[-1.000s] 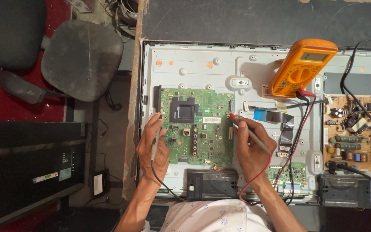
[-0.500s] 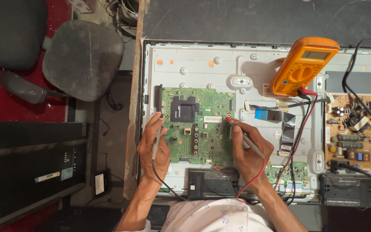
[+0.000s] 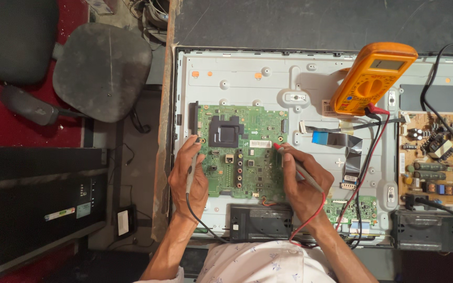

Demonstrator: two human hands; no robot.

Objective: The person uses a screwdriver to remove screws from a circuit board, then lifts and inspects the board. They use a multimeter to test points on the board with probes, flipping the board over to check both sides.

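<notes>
A green circuit board [image 3: 239, 149] is mounted on the grey metal back panel [image 3: 268, 78] of an opened flat screen. My left hand [image 3: 189, 175] grips a black probe and presses its tip to the board's upper left corner. My right hand [image 3: 302, 181] holds a red probe [image 3: 294, 161] like a pen, with its tip touching the board's right edge. Red and black leads run from the probes to an orange multimeter [image 3: 370, 78] lying tilted on the panel at the upper right.
A brown power board [image 3: 436, 157] with capacitors sits at the right. A flat ribbon cable [image 3: 344, 149] lies between the boards. A black speaker box [image 3: 260, 221] is below the green board. A worn grey chair [image 3: 103, 71] stands at the left.
My right hand has shifted the red probe tip a little leftward and down along the board's right edge. My left hand has stayed in place.
</notes>
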